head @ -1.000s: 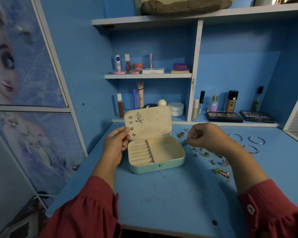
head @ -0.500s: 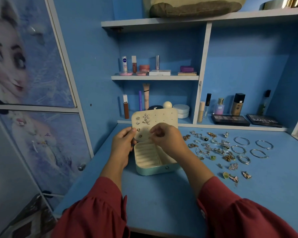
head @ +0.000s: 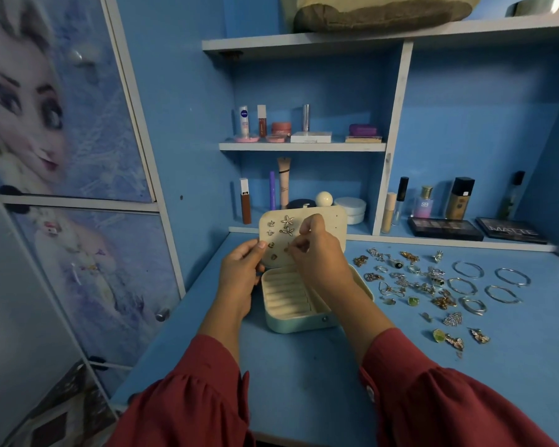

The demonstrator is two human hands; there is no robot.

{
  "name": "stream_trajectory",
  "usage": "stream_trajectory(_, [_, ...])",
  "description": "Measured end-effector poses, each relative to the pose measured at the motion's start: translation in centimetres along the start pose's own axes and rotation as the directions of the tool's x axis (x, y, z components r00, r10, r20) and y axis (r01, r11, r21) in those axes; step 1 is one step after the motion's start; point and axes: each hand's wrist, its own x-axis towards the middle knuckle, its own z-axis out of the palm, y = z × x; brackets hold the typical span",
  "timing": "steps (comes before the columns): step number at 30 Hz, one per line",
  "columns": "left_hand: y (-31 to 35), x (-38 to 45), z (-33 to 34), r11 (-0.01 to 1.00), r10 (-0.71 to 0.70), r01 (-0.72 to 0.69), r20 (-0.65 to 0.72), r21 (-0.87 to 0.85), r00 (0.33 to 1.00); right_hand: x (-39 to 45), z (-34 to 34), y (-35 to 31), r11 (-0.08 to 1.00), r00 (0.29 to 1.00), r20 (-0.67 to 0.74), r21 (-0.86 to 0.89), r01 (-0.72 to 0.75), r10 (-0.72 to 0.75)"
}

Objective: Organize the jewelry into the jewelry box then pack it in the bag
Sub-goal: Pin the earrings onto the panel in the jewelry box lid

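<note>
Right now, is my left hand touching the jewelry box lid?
Touching. The head view shows the left hand with fingertips gripping the left edge of the jewelry box lid.

left hand point(head: 239, 272): raised, fingers curled in a grip | right hand point(head: 317, 253): raised, fingers pinched together

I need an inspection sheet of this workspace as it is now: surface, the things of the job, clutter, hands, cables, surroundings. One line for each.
Surface: blue desk, bare in front of the box.
Job's things: jewelry box open, lid upright with earrings pinned on its left part; loose jewelry and bangles spread to the right of the box; bag on the top shelf.
Clutter: cosmetics on the shelves, two palettes at the desk's back edge.
Hands: left hand holds the lid's left edge; right hand pinches something small at the lid, too small to identify.
Cables: nothing seen.
Surroundings: cupboard doors with a cartoon print on the left.
</note>
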Motion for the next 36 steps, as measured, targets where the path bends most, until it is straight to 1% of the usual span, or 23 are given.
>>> stream_trajectory(9, [-0.02,0.06,-0.03,1.000,0.001,0.000,0.010,-0.011,1.000,-0.22,-0.02,-0.06,0.999,1.000,-0.023,-0.040,0.011,-0.012])
stream_trajectory(13, [-0.03,0.11,-0.06,1.000,-0.005,0.005,0.008,-0.022,1.000,0.00,0.01,0.11,0.995,0.999,-0.051,-0.097,-0.003,-0.002])
stream_trajectory(17, [-0.14,0.25,-0.10,1.000,-0.004,0.004,0.011,-0.011,1.000,0.13,-0.12,0.21,0.989,0.999,-0.029,-0.147,0.022,-0.026])
stream_trajectory(21, [-0.27,0.36,-0.15,1.000,-0.008,0.008,0.011,0.000,1.000,0.19,0.08,0.35,0.985,0.997,-0.046,-0.164,0.045,-0.054])
stream_trajectory(25, [-0.22,0.33,-0.14,1.000,-0.008,0.009,0.015,-0.008,1.000,0.25,0.12,0.35,0.985,0.994,-0.096,-0.165,0.041,-0.057])
stream_trajectory(30, [-0.31,0.39,-0.23,1.000,0.001,-0.002,0.015,0.031,1.000,0.06,0.00,-0.10,0.997,0.990,-0.143,-0.076,0.009,-0.019])
stream_trajectory(36, [-0.13,0.26,-0.19,0.999,-0.004,0.004,0.003,0.036,1.000,0.17,-0.07,0.37,0.993,0.993,-0.113,-0.122,0.001,-0.015])
